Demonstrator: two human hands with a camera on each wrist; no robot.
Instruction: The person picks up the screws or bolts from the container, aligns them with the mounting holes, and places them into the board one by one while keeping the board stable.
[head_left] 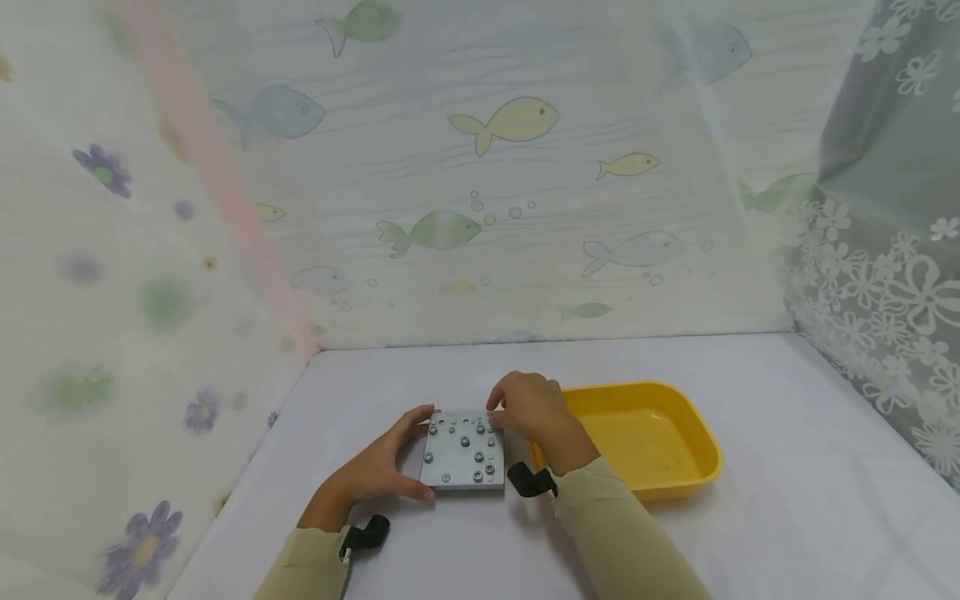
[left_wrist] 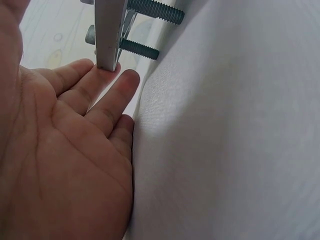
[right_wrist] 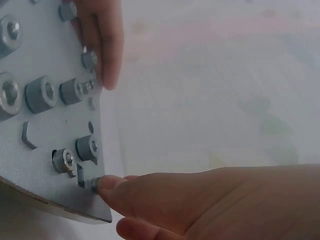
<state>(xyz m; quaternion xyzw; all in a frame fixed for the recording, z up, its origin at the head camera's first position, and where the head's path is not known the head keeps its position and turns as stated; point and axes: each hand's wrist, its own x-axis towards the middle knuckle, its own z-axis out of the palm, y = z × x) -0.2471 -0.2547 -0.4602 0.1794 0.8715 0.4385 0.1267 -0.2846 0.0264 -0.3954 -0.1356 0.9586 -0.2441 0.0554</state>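
A grey metal plate [head_left: 452,461] stands slightly above the white tabletop, with several socket-head bolts [right_wrist: 41,95] set in its face. Beneath it, threaded bolt shanks [left_wrist: 157,11] stick out in the left wrist view. My left hand [head_left: 372,469] holds the plate at its left side, thumb by the near corner and fingers by the far one. At the far right corner, my right hand [head_left: 537,414] pinches a small bolt [right_wrist: 95,185] between thumb and fingers. The fingers cover most of that bolt. Slots and holes also show in the plate.
A yellow plastic tray [head_left: 686,490] stands right of the plate, partly behind my right forearm. The white table [head_left: 420,554] meets a fish-print curtain [head_left: 525,275] at the back. Flower-print sheets hang at both sides.
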